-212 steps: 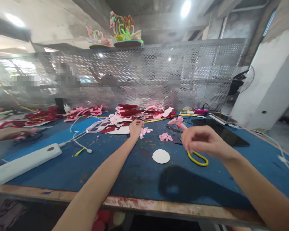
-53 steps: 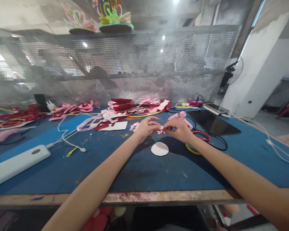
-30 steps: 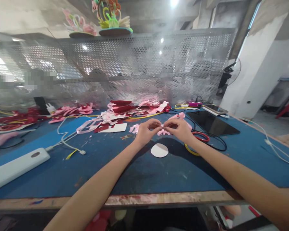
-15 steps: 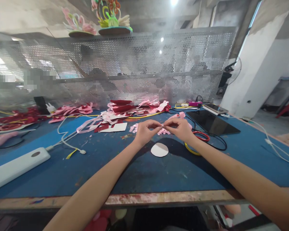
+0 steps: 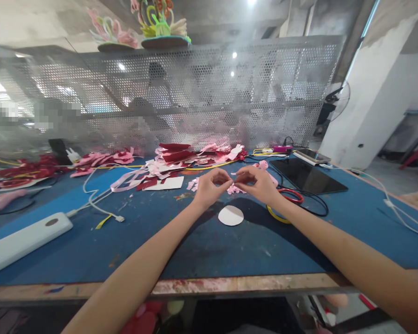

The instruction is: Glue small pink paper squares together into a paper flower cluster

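My left hand (image 5: 211,186) and my right hand (image 5: 256,184) meet fingertip to fingertip over the table, each closed in a pinch. Whatever sits between the fingertips is too small to make out. Just behind and below them lies a heap of small pink cut pieces (image 5: 234,190). A white oval disc (image 5: 231,215) rests flat on the blue table mat (image 5: 209,255), nearer to me than the hands. By my right wrist are scissors with a red handle loop (image 5: 294,195) and a yellow one (image 5: 277,216), partly hidden by the forearm.
Pink and red scraps (image 5: 195,157) are piled along the back, before a perforated metal screen (image 5: 202,93). A black tablet (image 5: 308,175) and a phone (image 5: 312,157) lie at right. A white power bank-like bar (image 5: 28,241) with cables is at left. People show dimly behind the screen.
Both hands stay nearly in place, with the fingertips shifting slightly in their pinch. The small pale bit seen between them earlier is now harder to see. The disc has not moved.
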`<state>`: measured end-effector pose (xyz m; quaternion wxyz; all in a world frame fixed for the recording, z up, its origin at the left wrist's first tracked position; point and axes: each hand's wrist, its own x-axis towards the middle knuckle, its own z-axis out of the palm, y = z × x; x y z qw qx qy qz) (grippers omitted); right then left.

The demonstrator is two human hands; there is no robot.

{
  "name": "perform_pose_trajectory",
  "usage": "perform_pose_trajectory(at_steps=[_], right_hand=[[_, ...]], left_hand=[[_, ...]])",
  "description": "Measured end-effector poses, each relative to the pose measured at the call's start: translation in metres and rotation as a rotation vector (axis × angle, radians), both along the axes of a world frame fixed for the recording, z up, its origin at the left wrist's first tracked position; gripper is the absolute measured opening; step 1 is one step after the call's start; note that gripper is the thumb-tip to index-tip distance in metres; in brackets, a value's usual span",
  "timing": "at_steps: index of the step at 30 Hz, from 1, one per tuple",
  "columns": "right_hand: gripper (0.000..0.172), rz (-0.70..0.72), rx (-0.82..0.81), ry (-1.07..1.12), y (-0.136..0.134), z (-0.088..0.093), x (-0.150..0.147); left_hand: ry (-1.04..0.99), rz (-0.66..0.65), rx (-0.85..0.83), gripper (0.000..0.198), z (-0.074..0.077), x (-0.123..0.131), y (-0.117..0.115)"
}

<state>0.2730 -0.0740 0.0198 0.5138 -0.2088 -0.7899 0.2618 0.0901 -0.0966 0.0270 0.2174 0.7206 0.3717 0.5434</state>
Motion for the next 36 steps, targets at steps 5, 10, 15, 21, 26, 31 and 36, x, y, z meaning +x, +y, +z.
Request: perform_pose_trajectory(at_steps=[5, 10, 15, 21, 26, 31, 36], right_hand=[[0.017, -0.005, 0.013, -0.026, -0.0005, 0.001, -0.0005], [0.015, -0.032, 0.032, -0.047, -0.0011, 0.001, -0.0005], [0.015, -0.041, 0.036, -0.05, -0.0002, 0.0011, 0.0002], [0.015, -0.054, 0.022, -0.028, 0.0004, 0.0011, -0.001], [0.035, -0.055, -0.014, 0.0, 0.0012, -0.0009, -0.0008], [0.02, -0.066, -0.004, -0.019, 0.0016, 0.0005, 0.0003], [0.015, -0.085, 0.025, -0.035, -0.0011, 0.0028, -0.0003]], left_hand=[[-0.014, -0.014, -0.003, 0.025, 0.0006, 0.0006, -0.0005], [0.016, 0.0, 0.002, 0.015, 0.0019, 0.0019, -0.002], [0.05, 0.02, 0.01, 0.014, 0.0013, 0.0004, -0.001], [0.074, 0.038, 0.019, 0.015, -0.0013, -0.0009, 0.0007], [0.088, 0.058, 0.028, 0.016, -0.0011, -0.0018, 0.0005], [0.101, 0.06, 0.031, 0.014, -0.0018, -0.0025, 0.0013], [0.098, 0.043, 0.029, 0.014, -0.0026, -0.0019, 0.0016]])
